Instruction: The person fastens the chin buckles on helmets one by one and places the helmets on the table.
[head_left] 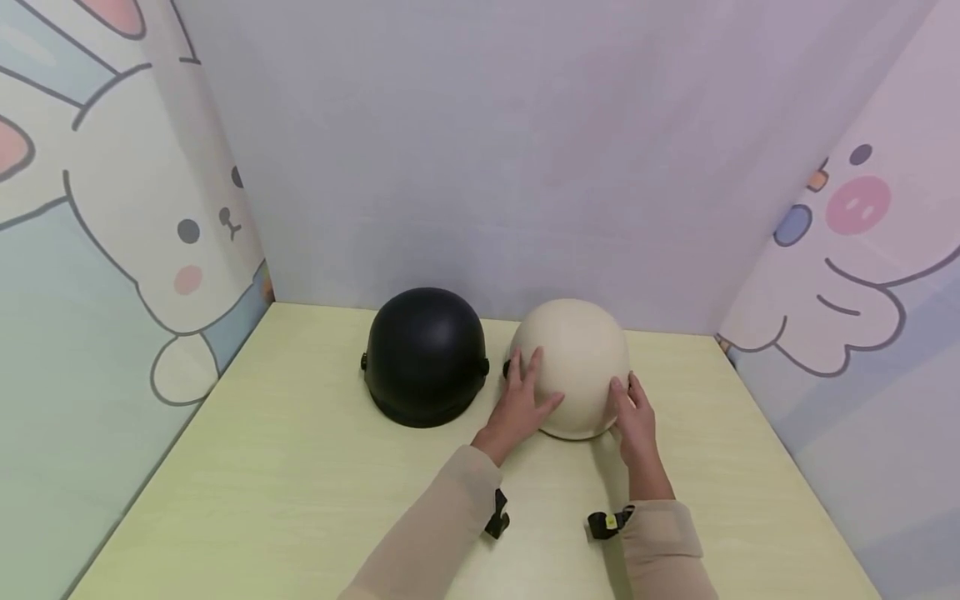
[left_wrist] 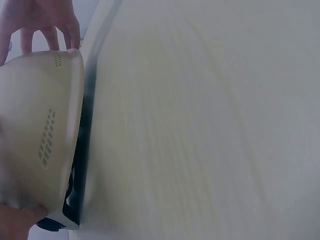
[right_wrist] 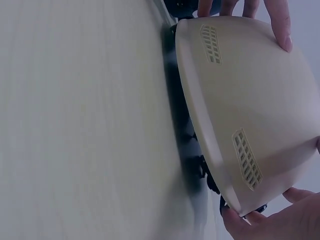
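Observation:
A cream helmet stands dome-up toward the back of the table, held between both hands. My left hand spreads its fingers and thumb round the left side of the shell. On the opposite side, my right hand grips the lower edge; the right wrist view shows its fingers bent round the rim. That view also shows slotted vents and dark fittings under the rim. Left of the cream helmet sits a black helmet with small side knobs, touched by neither hand. The cream helmet's inside is hidden.
The pale yellow table ends at a lilac curtain close behind the helmets. Panels with cartoon animals rise at its left and right sides. A black strap mount sticks out from the right sleeve.

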